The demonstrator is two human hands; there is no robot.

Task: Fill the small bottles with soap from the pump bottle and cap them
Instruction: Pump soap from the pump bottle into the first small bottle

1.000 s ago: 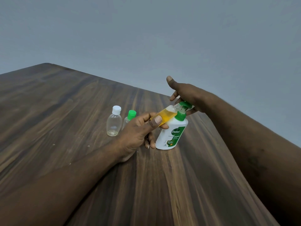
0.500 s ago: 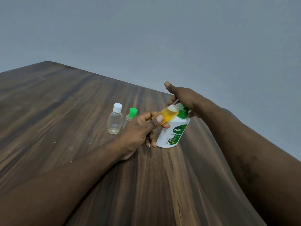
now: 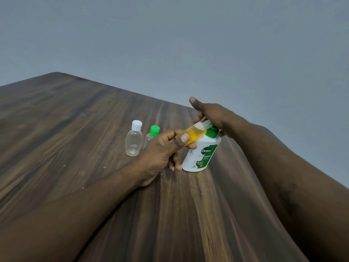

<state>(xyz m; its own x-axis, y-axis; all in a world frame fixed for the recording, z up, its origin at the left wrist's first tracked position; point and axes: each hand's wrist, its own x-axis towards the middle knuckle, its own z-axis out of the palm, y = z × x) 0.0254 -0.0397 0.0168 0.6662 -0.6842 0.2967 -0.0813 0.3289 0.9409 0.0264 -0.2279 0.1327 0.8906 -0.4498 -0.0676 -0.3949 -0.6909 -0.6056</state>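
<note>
Head view: the left hand (image 3: 162,148) pinches a small uncapped bottle (image 3: 190,134) between thumb and fingers. The bottle is tilted, with its open mouth aimed up and right at the green pump head (image 3: 212,132) of the white pump bottle (image 3: 204,154). Yellow soap fills most of its body. The right hand (image 3: 213,114) lies over the pump head with the thumb stretched out and the fingers loose, pressing rather than gripping; the nozzle itself is hidden under that hand. The pump bottle stands upright on the table (image 3: 75,129), touching or just beside the lower fingers of the left hand.

The step in hand appears to be topping up this bottle. To do it well, hold the mouth right under the nozzle, press slowly, and stop short of the neck so that capping does not push soap out. Bringing the bottle closer to upright before it is full should prevent a spill at the lip.

Left of the hands stand a white-capped bottle (image 3: 134,140), clear and seemingly empty, and a green-capped bottle (image 3: 154,132), partly hidden behind the left hand. The far table edge runs just behind the pump bottle, so any shove that way risks a fall. More room lies toward the near side and the left.
</note>
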